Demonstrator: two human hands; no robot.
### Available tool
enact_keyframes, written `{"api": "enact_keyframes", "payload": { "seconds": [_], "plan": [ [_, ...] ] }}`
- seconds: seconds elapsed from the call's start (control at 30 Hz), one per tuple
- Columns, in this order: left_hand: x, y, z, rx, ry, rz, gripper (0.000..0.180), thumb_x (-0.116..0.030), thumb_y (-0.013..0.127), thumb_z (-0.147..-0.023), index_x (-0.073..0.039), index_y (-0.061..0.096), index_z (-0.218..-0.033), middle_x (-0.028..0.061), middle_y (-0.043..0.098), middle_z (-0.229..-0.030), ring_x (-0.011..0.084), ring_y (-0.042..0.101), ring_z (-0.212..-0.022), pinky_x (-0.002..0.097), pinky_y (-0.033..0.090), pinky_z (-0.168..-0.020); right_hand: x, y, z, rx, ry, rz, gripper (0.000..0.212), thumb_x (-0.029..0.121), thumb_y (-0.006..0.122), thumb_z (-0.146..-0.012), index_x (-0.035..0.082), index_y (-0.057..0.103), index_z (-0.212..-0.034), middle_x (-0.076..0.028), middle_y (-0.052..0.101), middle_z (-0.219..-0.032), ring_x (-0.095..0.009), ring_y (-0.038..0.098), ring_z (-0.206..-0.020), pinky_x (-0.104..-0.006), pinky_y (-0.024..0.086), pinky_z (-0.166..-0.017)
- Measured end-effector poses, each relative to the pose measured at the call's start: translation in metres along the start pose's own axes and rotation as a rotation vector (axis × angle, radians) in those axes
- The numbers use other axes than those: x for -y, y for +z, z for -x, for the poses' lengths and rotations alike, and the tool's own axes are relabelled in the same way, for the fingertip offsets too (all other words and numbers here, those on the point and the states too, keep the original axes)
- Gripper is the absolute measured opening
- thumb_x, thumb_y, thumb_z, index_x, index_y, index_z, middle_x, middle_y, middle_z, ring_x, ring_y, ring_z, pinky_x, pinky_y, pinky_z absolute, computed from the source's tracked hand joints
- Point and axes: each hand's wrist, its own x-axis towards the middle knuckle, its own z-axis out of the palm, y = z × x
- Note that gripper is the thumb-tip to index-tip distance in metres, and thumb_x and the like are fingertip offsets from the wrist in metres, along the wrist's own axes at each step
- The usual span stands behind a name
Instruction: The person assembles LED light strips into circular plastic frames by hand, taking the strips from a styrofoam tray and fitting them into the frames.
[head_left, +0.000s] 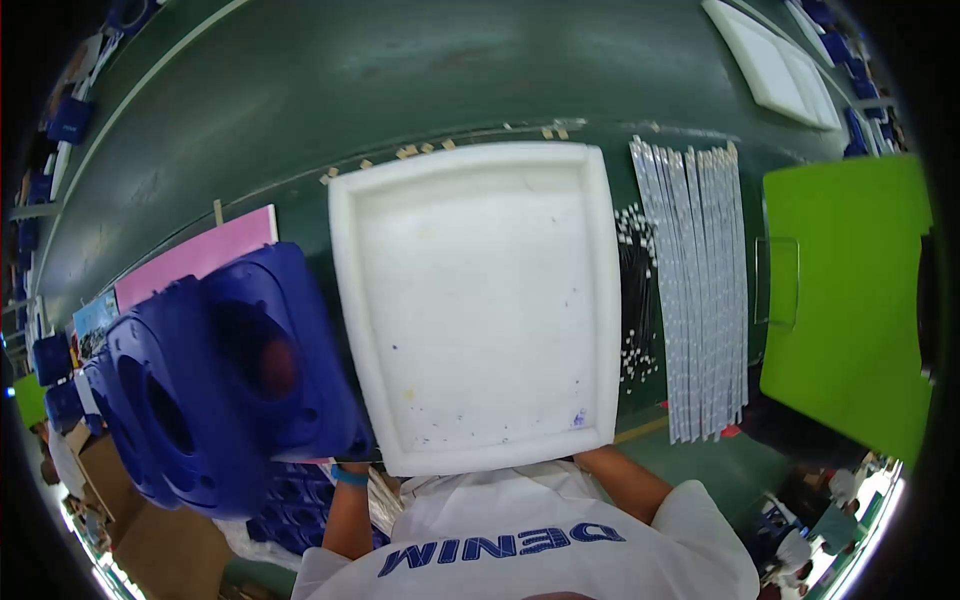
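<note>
In front of me lies a shallow white foam tray (470,300) with a raised rim. Small blue specks and smudges mark its inside. My right hand (592,457) is at the tray's near right edge, with its fingers hidden beneath that edge. My left hand (353,467), below a teal wristband (350,477), is between the tray's near left corner and a blue moulded plastic housing (325,385); its fingers are hidden too. The housing has a large round opening and stands tilted with similar blue housings (150,400) at the left. Whether either hand grips anything cannot be seen.
Right of the tray lie thin black cables (637,300) with white ends and a row of silvery strips (700,290). Farther right is a green panel (845,300) with a wire handle. A pink sheet (200,257) is behind the blue housings; white foam (775,65) lies far right.
</note>
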Motion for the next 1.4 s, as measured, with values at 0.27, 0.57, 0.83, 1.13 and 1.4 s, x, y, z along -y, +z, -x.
{"api": "enact_keyframes", "payload": {
  "seconds": [0.27, 0.57, 0.83, 1.13, 1.4],
  "plan": [
    [-0.018, 0.023, -0.037, 0.025, 0.190, -0.128, 0.035, -0.014, 0.070, -0.086, -0.002, 0.072, -0.118, 0.0255, 0.070, -0.119, 0.0474, 0.063, -0.111, 0.0500, 0.051, -0.099, -0.024, -0.023, -0.092, -0.287, 0.020, 0.003, 0.042, 0.029, 0.058, -0.095, 0.011, 0.070, -0.131, -0.020, 0.066, -0.138, -0.041, 0.058, -0.130, -0.0522, 0.044, -0.113],
    [-0.011, 0.016, -0.030, 0.009, 0.372, -0.227, 0.035, -0.014, 0.070, -0.086, -0.001, 0.072, -0.119, 0.0256, 0.070, -0.119, 0.0474, 0.063, -0.111, 0.0503, 0.051, -0.099, -0.031, -0.006, -0.059, -0.370, 0.062, 0.324, 0.045, 0.030, 0.066, -0.090, 0.012, 0.070, -0.131, -0.018, 0.065, -0.138, -0.040, 0.051, -0.138, -0.0589, 0.037, -0.116],
    [0.005, 0.009, -0.043, 0.017, 0.453, -0.248, 0.035, -0.014, 0.071, -0.086, -0.001, 0.072, -0.119, 0.0257, 0.070, -0.119, 0.0474, 0.063, -0.111, 0.0506, 0.051, -0.098, 0.102, -0.196, 0.024, 0.323, 0.116, -0.301, 0.042, 0.032, 0.070, -0.100, 0.001, 0.070, -0.128, -0.017, 0.068, -0.132, -0.033, 0.065, -0.123, -0.0480, 0.050, -0.108],
    [0.022, -0.001, -0.047, -0.026, 0.475, -0.337, 0.035, -0.013, 0.071, -0.086, 0.000, 0.071, -0.119, 0.0258, 0.070, -0.119, 0.0474, 0.063, -0.111, 0.0509, 0.051, -0.098, 0.004, -0.357, -0.134, -0.408, 0.219, -0.218, 0.030, 0.031, 0.071, -0.098, 0.003, 0.077, -0.106, -0.009, 0.077, -0.094, -0.018, 0.071, -0.086, -0.0353, 0.056, -0.081],
    [0.026, 0.003, -0.052, -0.088, 0.474, -0.454, 0.035, -0.013, 0.071, -0.086, 0.000, 0.071, -0.119, 0.0259, 0.070, -0.118, 0.0474, 0.064, -0.110, 0.0512, 0.052, -0.098, -0.047, -0.350, -0.226, -0.512, 0.298, 0.165, 0.035, 0.038, 0.076, -0.089, 0.004, 0.076, -0.098, -0.017, 0.077, -0.098, -0.036, 0.073, -0.095, -0.0467, 0.056, -0.083]
  ]
}}
